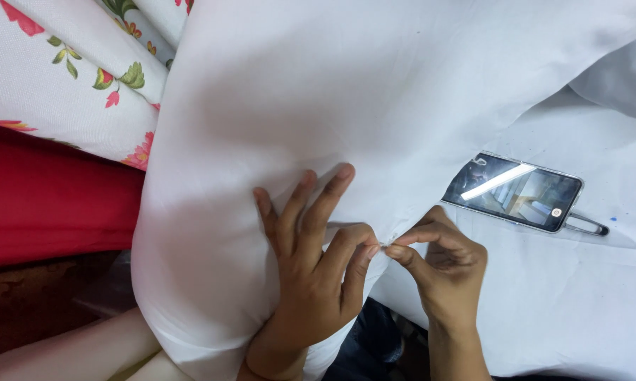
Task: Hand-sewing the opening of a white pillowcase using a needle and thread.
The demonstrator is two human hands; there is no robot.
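A large white cloth (346, 92) is draped over a rounded form and fills most of the view. My left hand (314, 261) lies on it with three fingers spread flat, while its thumb and forefinger pinch the cloth's edge. My right hand (441, 257) meets it there, thumb and forefinger pinched on something very small at the cloth's edge (387, 245); what it is cannot be made out.
A phone (515, 192) in a clear case lies face up on white fabric (579, 296) to the right, a cable plugged into its end. Floral printed cloth (71, 70) and red cloth (50, 197) lie at the left.
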